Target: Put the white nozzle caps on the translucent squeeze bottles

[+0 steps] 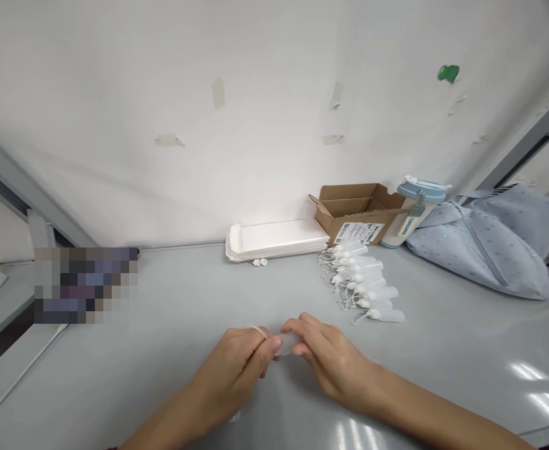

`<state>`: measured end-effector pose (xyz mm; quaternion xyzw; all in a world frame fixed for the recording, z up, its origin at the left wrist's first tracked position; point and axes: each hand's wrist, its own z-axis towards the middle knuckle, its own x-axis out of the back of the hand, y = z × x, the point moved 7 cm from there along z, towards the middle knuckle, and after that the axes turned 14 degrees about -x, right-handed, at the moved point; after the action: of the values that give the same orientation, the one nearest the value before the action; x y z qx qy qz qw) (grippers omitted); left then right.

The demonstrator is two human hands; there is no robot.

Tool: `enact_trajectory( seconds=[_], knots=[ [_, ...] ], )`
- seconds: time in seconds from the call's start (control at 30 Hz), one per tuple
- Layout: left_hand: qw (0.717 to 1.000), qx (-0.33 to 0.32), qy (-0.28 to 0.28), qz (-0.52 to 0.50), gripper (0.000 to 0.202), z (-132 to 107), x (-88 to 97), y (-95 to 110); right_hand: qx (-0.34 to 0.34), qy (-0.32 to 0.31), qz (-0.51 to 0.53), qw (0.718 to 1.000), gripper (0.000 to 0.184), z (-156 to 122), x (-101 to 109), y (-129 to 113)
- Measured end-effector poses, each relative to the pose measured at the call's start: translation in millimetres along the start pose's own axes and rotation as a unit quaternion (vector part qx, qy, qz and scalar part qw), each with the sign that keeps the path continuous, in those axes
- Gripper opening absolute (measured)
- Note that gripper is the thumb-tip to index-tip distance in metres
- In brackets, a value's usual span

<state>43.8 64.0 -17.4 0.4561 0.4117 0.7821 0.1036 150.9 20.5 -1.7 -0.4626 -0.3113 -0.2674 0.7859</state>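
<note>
Between my hands, above the front middle of the table, is a small translucent squeeze bottle (287, 343). My left hand (241, 357) grips its left end, thumb on top; a thin white strip curves out over the fingers. My right hand (331, 353) closes its thumb and fingertips around the bottle's right end. The fingers hide most of the bottle. Similar translucent bottles (366, 287) with white tethered caps lie in a row to the right, beyond my right hand. A small translucent item (235, 416) shows partly under my left wrist, too covered to name.
A stack of white cardboard trays (279, 237) stands against the wall, two small white caps (260, 262) before it. Beside it are an open cardboard box (359, 212), a blue-lidded tumbler (415, 212) and a light blue bag (485, 244). A blurred-out object (84, 284) with a white cable lies left.
</note>
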Motion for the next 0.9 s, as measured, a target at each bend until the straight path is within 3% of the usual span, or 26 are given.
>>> enact_trajectory(
  seconds=[0.13, 0.27, 0.37, 0.43, 0.53, 0.63, 0.7, 0.77, 0.9],
  knots=[
    [0.997, 0.022, 0.014, -0.068, 0.047, 1, 0.4, 3, -0.004, 0.011, 0.013, 1.000, 0.029, 1, 8, 1],
    [0.997, 0.015, 0.027, -0.070, 0.046, 0, -0.6, 4, -0.029, -0.012, 0.055, 0.998, 0.029, 3, 9, 2],
    [0.996, -0.066, 0.042, 0.030, 0.041, 1, 1.6, 13, -0.100, -0.035, 0.130, 0.986, 0.029, 5, 7, 6],
    [0.981, -0.144, 0.054, 0.121, 0.037, 3, 5.2, 24, -0.159, -0.061, 0.170, 0.971, 0.032, 6, 4, 12],
    [0.961, -0.200, 0.026, 0.187, 0.035, 15, 11.3, 29, -0.215, -0.083, 0.192, 0.954, 0.036, 10, 5, 22],
    [0.958, -0.167, -0.042, 0.230, 0.024, 37, 21.6, 10, -0.209, -0.019, 0.147, 0.967, 0.034, 19, 30, 40],
    [0.933, -0.126, -0.044, 0.334, 0.019, 52, 34.7, -11, -0.205, 0.087, 0.067, 0.973, 0.033, 25, 62, 58],
    [0.920, -0.110, -0.023, 0.375, 0.022, 66, 44.6, -31, -0.211, 0.164, -0.021, 0.963, 0.033, 28, 92, 79],
    [0.893, -0.127, -0.040, 0.430, 0.027, 86, 40.4, -54, -0.235, 0.172, -0.137, 0.947, 0.031, 29, 127, 121]
  ],
)
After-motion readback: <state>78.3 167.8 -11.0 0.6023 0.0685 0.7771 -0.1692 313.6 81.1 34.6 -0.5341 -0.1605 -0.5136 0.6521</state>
